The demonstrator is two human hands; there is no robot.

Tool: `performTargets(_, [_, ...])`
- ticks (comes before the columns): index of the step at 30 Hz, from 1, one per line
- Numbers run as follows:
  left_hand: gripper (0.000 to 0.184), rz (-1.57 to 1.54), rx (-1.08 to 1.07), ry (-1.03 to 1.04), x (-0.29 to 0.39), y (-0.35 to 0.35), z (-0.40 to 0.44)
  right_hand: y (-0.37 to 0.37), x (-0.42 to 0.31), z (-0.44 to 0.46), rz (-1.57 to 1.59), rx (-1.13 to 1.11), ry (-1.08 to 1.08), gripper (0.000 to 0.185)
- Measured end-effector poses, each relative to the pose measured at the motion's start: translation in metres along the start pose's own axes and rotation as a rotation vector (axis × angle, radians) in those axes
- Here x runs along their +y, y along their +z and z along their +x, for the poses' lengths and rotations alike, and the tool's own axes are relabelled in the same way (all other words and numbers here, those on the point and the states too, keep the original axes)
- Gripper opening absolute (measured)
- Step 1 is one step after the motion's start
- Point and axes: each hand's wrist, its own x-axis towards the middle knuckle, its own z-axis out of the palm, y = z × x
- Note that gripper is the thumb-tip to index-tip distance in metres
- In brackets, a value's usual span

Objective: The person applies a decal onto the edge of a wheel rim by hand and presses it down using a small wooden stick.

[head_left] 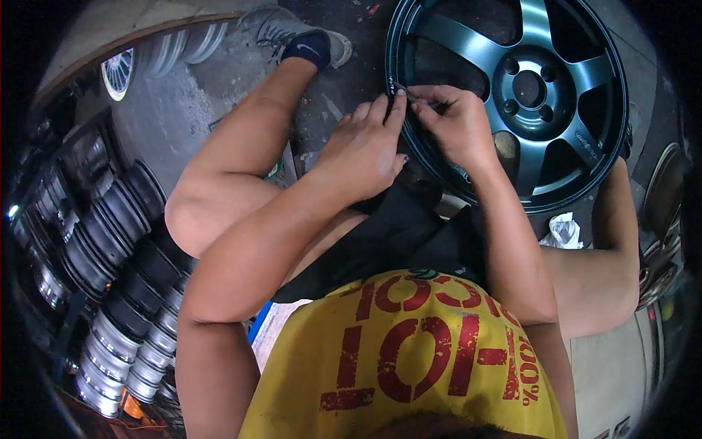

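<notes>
A dark teal alloy wheel (537,157) with broad spokes and several bolt holes rests face up by my lap, tilted towards me. My left hand (362,150) lies along the wheel's outer left edge. Its fingers are stretched out, with the index fingertip touching the rim lip and the thumb apart. Just inside that lip, my right hand (459,130) has thumb and index finger pinched together beside the left fingertip. Whatever is in the pinch is too small to make out. Pale lettering marks one lower right spoke.
Stacked wheel rims (110,358) fill the left side, dark ones above silver ones. A white-spoked wheel (118,73) stands at upper left. Crumpled white plastic (563,231) lies below the teal wheel. More rims (662,190) line the right edge. My legs bracket the work.
</notes>
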Motion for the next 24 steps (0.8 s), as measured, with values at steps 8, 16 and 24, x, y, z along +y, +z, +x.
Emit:
performTargets(8, [0.091,0.009,-0.010,-0.009,0.001,-0.003,0.001,0.002,0.004,0.001,0.008,0.000,0.013,0.025])
performTargets(16, [0.090,0.009,-0.006,-0.007,-0.001,-0.001,0.001,0.004,0.007,0.003,0.002,-0.010,0.026,0.025])
performTargets(24, [0.090,-0.018,-0.012,-0.004,0.000,-0.003,0.001,-0.001,-0.005,0.002,-0.048,-0.034,0.055,0.025])
